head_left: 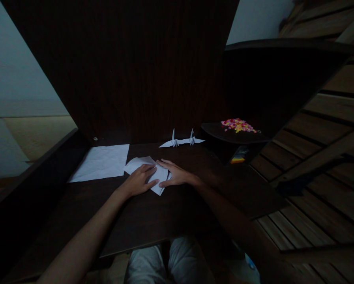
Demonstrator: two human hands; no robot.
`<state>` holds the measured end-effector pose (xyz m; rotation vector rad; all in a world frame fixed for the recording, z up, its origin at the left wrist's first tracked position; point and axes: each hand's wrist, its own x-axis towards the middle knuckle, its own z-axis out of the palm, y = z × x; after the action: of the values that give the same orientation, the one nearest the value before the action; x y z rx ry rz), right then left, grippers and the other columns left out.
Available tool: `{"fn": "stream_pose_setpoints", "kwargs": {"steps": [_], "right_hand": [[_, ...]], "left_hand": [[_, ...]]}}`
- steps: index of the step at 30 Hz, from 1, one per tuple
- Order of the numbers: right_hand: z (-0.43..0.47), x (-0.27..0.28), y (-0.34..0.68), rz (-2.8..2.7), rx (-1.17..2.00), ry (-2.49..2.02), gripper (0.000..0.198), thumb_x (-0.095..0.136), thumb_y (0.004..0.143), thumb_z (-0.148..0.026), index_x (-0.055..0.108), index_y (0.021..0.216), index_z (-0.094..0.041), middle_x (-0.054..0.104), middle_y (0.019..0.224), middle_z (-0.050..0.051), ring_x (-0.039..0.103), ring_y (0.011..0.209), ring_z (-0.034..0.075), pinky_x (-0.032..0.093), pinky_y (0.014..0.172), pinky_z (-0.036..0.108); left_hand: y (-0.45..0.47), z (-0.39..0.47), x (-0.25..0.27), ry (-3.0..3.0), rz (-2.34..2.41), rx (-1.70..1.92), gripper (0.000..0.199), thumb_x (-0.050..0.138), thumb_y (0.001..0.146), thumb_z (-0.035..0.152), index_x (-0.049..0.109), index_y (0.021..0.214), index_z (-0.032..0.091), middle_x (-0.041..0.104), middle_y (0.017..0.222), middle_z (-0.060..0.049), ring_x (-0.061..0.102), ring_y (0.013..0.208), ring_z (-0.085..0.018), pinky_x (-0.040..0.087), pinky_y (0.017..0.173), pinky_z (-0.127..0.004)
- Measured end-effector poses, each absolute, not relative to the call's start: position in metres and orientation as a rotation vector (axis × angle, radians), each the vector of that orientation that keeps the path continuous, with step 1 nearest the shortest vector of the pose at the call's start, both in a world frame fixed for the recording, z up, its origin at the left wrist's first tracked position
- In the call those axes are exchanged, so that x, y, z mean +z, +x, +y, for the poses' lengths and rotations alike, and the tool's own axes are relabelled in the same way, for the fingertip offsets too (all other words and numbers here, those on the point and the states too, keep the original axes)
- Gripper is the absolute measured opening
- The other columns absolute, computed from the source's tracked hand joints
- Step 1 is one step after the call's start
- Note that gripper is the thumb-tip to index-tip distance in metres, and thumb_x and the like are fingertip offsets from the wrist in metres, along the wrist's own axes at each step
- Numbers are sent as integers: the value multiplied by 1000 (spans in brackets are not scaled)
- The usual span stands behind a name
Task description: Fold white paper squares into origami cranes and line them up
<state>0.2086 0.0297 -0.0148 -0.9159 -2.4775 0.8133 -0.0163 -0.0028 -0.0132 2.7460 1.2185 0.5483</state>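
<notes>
A partly folded sheet of white paper [159, 187] lies on the dark desk in front of me, with layers and a raised flap showing. My left hand [140, 180] rests on its left part, fingers stretched over the paper. On its right side lies my right hand [177, 174], fingers extended and thumb on the paper's edge. Neither hand is closed around it. Two folded paper cranes [175, 142] [191, 141] stand behind the hands, their wings meeting or overlapping. To the left is a flat white sheet [102, 161] with faint creases.
A low corner shelf [253, 137] on the right bears a pile of small pink, red and yellow pieces [238, 125]. Beneath it sits a yellow-edged packet [238, 159]. A dark panel [153, 71] rises behind the desk [141, 221], and a side board [31, 185] bounds it on the left.
</notes>
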Motion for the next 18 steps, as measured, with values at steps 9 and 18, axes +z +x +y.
{"fn": "stream_pose_setpoints", "kwargs": {"steps": [9,18], "right_hand": [[40,-21,211,-2393,523,-883,49,68,80,-34,58,127,-22,57,133,11,47,129,26,36,107,46],[37,-26,205,-2455,479,-1026,47,59,87,-28,53,133,-22,54,137,9,42,133,25,34,110,44]], "left_hand": [[-14,-5,-11,2756,1291,465,48,46,91,50,60,123,18,62,120,-14,56,112,-29,44,97,-45],[-11,-7,-9,2718,1085,507,42,40,96,41,56,128,18,59,126,-12,53,117,-25,41,101,-40]]}}
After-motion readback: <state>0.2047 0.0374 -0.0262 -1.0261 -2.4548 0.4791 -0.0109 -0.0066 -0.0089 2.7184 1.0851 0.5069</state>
